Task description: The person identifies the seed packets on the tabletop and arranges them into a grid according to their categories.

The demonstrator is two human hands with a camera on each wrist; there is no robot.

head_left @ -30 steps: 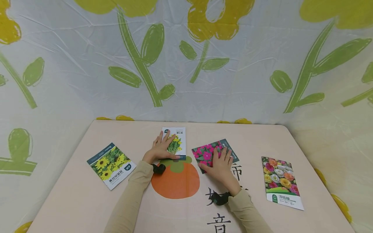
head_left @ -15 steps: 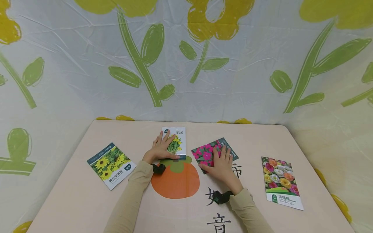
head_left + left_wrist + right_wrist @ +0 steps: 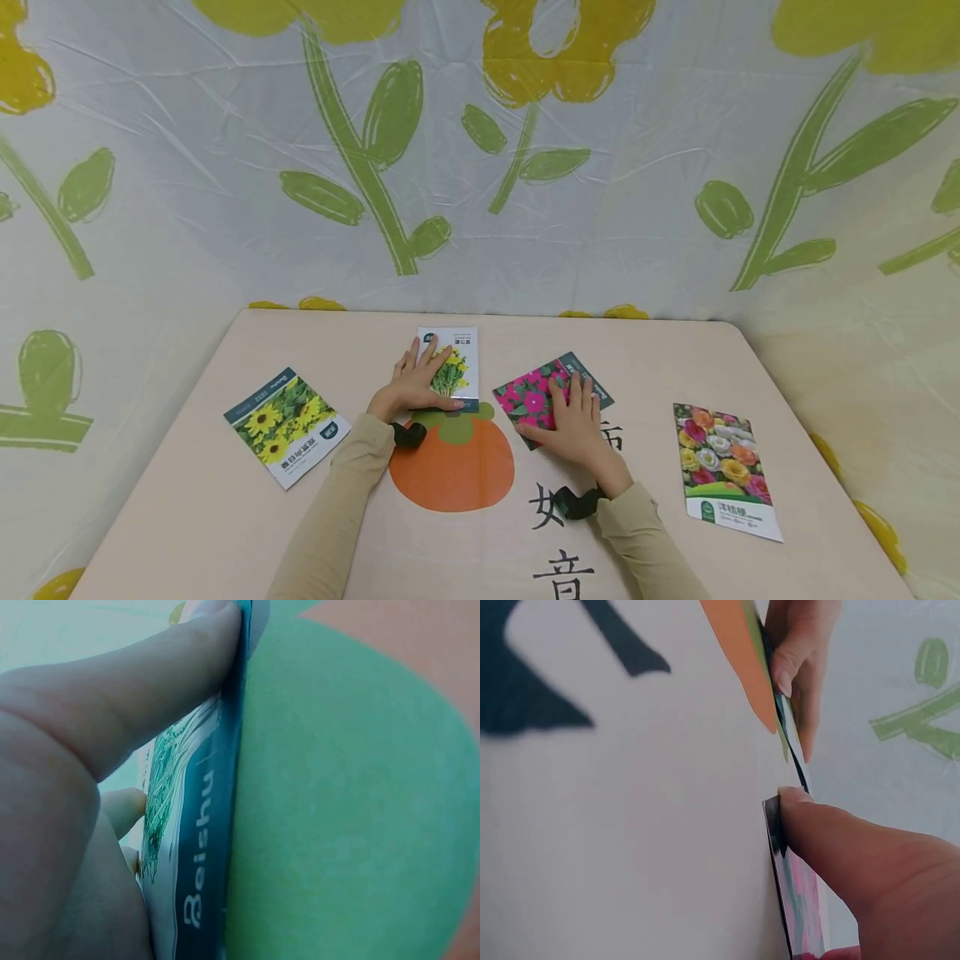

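My left hand (image 3: 414, 382) lies with spread fingers on a white seed packet (image 3: 467, 367) printed with yellow flowers, near the table's back edge. In the left wrist view the thumb (image 3: 127, 690) reaches to the packet's dark lower border (image 3: 199, 862), lettered "Beishu". My right hand (image 3: 573, 427) rests on a seed packet with pink flowers (image 3: 525, 393), which lies slanted; its fingers are extended and cover the packet's right part. The right wrist view shows that thumb (image 3: 817, 825) at the corner of the pink packet (image 3: 802, 892), close over the table.
A sunflower seed packet (image 3: 285, 425) lies slanted at the left. At the right lies a packet with multicoloured blooms (image 3: 726, 467). The pale pink tabletop (image 3: 225, 542) bears an orange persimmon print (image 3: 450, 467) and black characters (image 3: 564, 575). A flower-patterned cloth (image 3: 600, 233) hangs behind.
The pink-flowered packet has turned slightly counterclockwise under my right hand, which has shifted a little to the right and toward me. My left hand stays where it was.
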